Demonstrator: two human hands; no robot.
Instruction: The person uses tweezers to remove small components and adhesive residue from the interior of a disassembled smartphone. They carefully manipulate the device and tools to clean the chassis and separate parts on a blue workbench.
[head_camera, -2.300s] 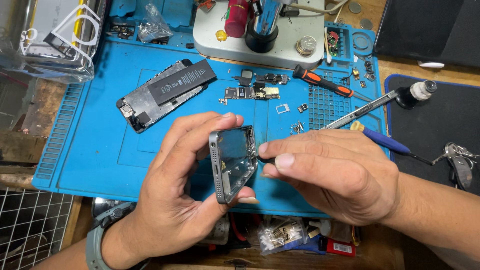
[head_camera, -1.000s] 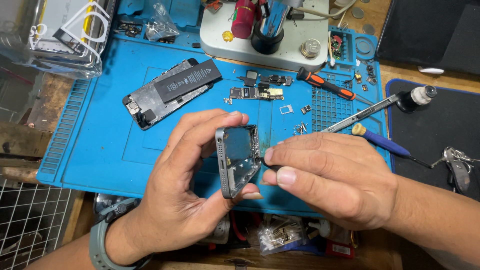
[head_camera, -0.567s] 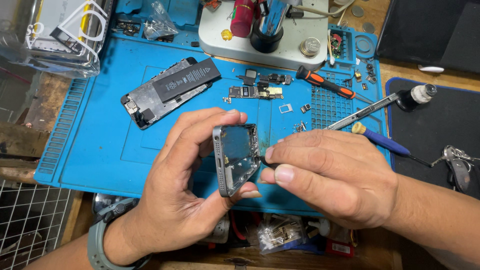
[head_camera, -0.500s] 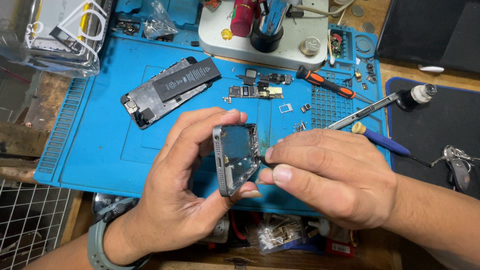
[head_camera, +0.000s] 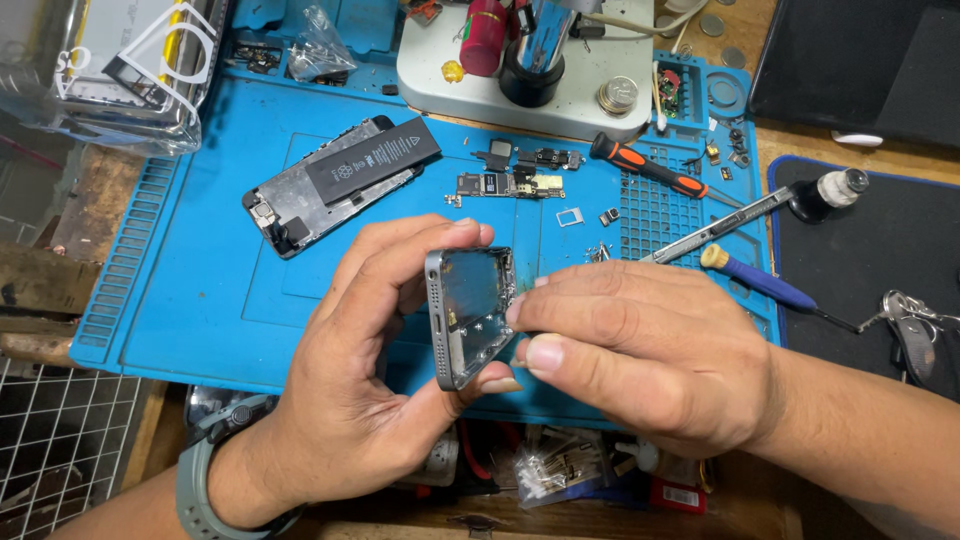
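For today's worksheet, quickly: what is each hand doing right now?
Left hand: closed, grip around the empty silver metal phone housing.
Right hand: fingertips pinched at the housing's inner edge; anything held cannot be told.

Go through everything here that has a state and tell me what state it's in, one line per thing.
Phone housing: emptied shell, held on edge between both hands.
Left hand: gripping the housing.
Right hand: fingertips on the housing's edge.
Battery: lying flat across a phone part on the blue mat.
Logic board: out, loose on the mat.
Orange-handled screwdriver: lying unused.

clear plastic bag (head_camera: 110, 75) top left, black battery label (head_camera: 375, 160)
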